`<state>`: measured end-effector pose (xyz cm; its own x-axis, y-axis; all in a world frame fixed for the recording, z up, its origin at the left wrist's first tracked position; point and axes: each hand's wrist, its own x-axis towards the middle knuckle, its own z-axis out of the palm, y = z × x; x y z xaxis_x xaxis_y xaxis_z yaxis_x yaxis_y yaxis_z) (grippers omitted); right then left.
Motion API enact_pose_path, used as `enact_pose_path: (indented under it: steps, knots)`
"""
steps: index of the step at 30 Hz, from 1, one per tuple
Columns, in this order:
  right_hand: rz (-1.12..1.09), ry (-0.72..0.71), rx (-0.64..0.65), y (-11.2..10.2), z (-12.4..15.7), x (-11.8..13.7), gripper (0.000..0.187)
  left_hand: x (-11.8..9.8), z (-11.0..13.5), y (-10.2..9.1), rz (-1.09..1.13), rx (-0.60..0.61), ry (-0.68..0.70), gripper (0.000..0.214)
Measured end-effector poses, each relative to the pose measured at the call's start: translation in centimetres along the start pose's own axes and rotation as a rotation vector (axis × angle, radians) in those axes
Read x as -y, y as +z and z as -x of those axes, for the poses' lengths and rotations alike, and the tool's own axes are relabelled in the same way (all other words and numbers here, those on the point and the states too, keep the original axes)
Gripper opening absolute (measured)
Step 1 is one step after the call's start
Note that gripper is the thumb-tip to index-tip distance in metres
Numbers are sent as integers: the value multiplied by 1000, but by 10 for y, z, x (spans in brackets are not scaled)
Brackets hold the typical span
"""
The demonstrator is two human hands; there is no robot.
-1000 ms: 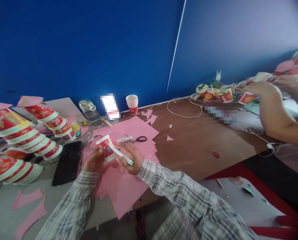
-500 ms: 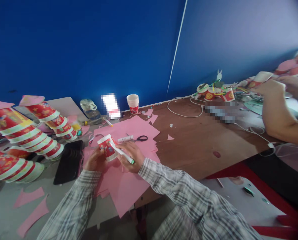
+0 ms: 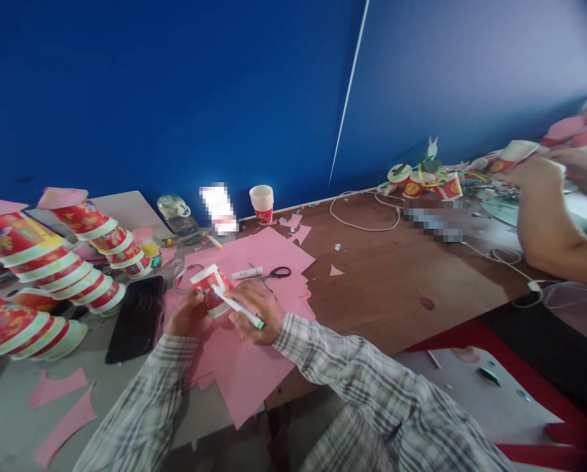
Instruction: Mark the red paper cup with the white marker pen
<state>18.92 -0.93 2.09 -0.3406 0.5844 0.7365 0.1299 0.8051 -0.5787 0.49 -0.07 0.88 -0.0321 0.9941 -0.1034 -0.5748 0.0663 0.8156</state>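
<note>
My left hand [image 3: 189, 314] grips a red and white paper cup [image 3: 210, 287], tilted on its side over pink paper sheets [image 3: 254, 354]. My right hand [image 3: 254, 311] is closed round a white pen with a green end [image 3: 238, 307], its tip against the cup's side. Both arms wear plaid sleeves. Black-handled scissors [image 3: 276, 272] and a small white tube [image 3: 246, 273] lie on the pink paper just beyond my hands.
Stacks of red paper cups [image 3: 52, 269] lie at the left beside a black phone [image 3: 136, 318]. A single cup [image 3: 262, 203] and a clear bottle [image 3: 178, 216] stand by the blue wall. Another person's arm [image 3: 549, 223] works with decorated cups [image 3: 424, 183] at the right. A white cable [image 3: 362, 226] crosses the brown table.
The pen in my right hand has shifted slightly against the cup. The other person's arm at the right has drawn back a little.
</note>
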Motion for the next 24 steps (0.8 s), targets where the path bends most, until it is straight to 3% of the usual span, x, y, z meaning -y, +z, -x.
enact_pose_path:
  steps: [24]
  knots:
    - [19,33,-35,2,0,-4,30,-3,0,-4,-44,-55,-1,43]
